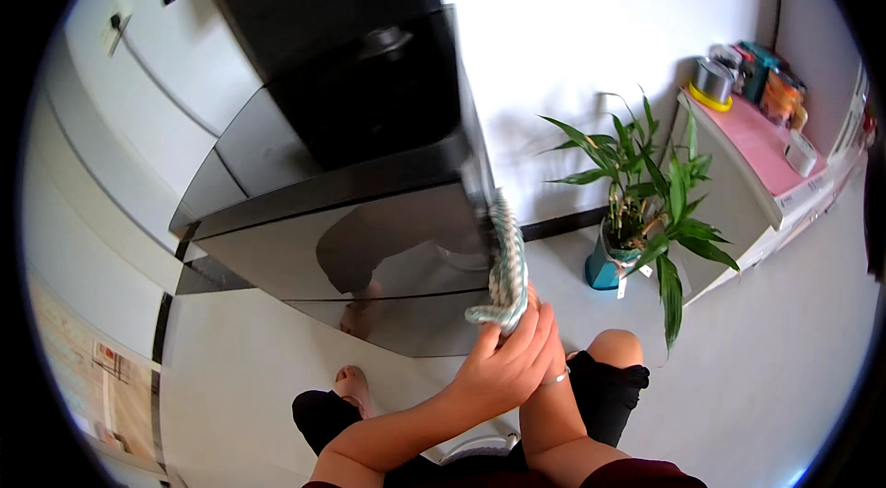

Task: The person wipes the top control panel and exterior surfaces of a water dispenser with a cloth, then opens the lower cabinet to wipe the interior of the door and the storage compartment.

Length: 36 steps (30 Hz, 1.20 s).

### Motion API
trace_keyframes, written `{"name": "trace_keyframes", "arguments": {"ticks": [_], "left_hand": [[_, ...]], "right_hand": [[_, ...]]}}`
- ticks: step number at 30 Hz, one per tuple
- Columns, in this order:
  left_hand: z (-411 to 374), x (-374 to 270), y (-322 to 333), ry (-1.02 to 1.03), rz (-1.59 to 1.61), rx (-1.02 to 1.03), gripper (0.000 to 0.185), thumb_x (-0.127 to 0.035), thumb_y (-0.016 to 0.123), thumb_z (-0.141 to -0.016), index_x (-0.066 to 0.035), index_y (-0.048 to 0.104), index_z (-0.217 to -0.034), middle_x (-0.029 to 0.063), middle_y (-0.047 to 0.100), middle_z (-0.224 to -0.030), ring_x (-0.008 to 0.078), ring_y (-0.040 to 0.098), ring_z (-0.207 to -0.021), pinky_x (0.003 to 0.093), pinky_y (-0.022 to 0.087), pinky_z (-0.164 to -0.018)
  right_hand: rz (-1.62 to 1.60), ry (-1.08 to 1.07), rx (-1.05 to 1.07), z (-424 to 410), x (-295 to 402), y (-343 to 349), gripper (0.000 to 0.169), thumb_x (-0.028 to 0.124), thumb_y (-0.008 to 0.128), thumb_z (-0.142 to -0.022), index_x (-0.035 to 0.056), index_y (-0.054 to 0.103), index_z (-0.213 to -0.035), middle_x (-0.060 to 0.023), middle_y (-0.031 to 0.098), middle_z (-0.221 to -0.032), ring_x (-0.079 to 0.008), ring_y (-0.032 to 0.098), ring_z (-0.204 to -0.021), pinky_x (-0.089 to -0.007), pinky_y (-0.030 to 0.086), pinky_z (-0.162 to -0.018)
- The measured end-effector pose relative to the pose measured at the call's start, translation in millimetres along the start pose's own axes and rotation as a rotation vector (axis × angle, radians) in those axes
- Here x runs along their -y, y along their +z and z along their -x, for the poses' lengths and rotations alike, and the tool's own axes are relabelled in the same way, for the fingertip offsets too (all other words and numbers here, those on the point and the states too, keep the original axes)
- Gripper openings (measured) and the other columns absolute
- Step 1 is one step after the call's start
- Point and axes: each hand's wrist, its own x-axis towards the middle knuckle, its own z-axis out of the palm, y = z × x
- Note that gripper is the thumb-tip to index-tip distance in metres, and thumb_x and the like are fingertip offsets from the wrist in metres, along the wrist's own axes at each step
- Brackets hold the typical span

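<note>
A green-and-white knitted glove (509,266) covers the front of my right hand (534,295), and its thumb part sticks out to the left. My left hand (502,367) wraps over the right wrist at the glove's lower end. It hides much of that wrist and the cuff. A silver bracelet (556,377) circles my right wrist. The gloved hand is right beside the near right edge of a glossy black cabinet (408,239); whether it touches is unclear. My right fingers are hidden inside the knit.
Above the cabinet front is a dark recess with a metal knob-like fitting (387,41). A potted plant (616,266) stands on the floor to the right, beside a white cabinet (727,211) bearing several containers. A power cord (166,90) runs along the wall at left.
</note>
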Motion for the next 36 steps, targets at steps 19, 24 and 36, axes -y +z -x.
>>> {"name": "trace_keyframes", "arguments": {"ticks": [19,24,36], "left_hand": [[109.0,150.1,-33.3,-0.151,0.529,-0.408,0.035,-0.011,0.052,-0.081,0.006,0.051,-0.112,0.0196,0.049,-0.118,0.0271,0.055,-0.100,0.0343,0.047,-0.081],[116.1,159.9,-23.9,-0.166,0.785,-0.444,0.048,-0.011,0.055,-0.080,0.007,0.042,-0.123,0.0215,0.048,-0.118,0.0282,0.055,-0.101,0.0328,0.050,-0.076],[160.0,218.1,-61.1,-0.258,1.012,-0.034,0.048,-0.017,0.064,-0.081,-0.005,0.043,-0.122,0.0090,0.056,-0.086,0.0234,0.062,-0.072,0.0319,0.049,-0.056]], "right_hand": [[1.024,-1.003,-0.696,-12.0,8.0,125.3,0.035,-0.010,0.034,-0.083,0.0040,0.047,-0.112,-0.0195,0.032,-0.136,-0.0359,0.032,-0.126,-0.0458,0.025,-0.104],[1.149,-0.976,-0.702,-2.8,1.6,141.7,0.032,-0.009,0.042,-0.081,0.0049,0.053,-0.107,-0.0174,0.042,-0.122,-0.0334,0.041,-0.116,-0.0437,0.033,-0.097],[1.029,-0.777,-0.575,23.0,-39.1,212.3,0.045,-0.017,0.043,-0.063,0.0049,0.059,-0.099,-0.0108,0.045,-0.103,-0.0217,0.047,-0.094,-0.0310,0.040,-0.082]]}}
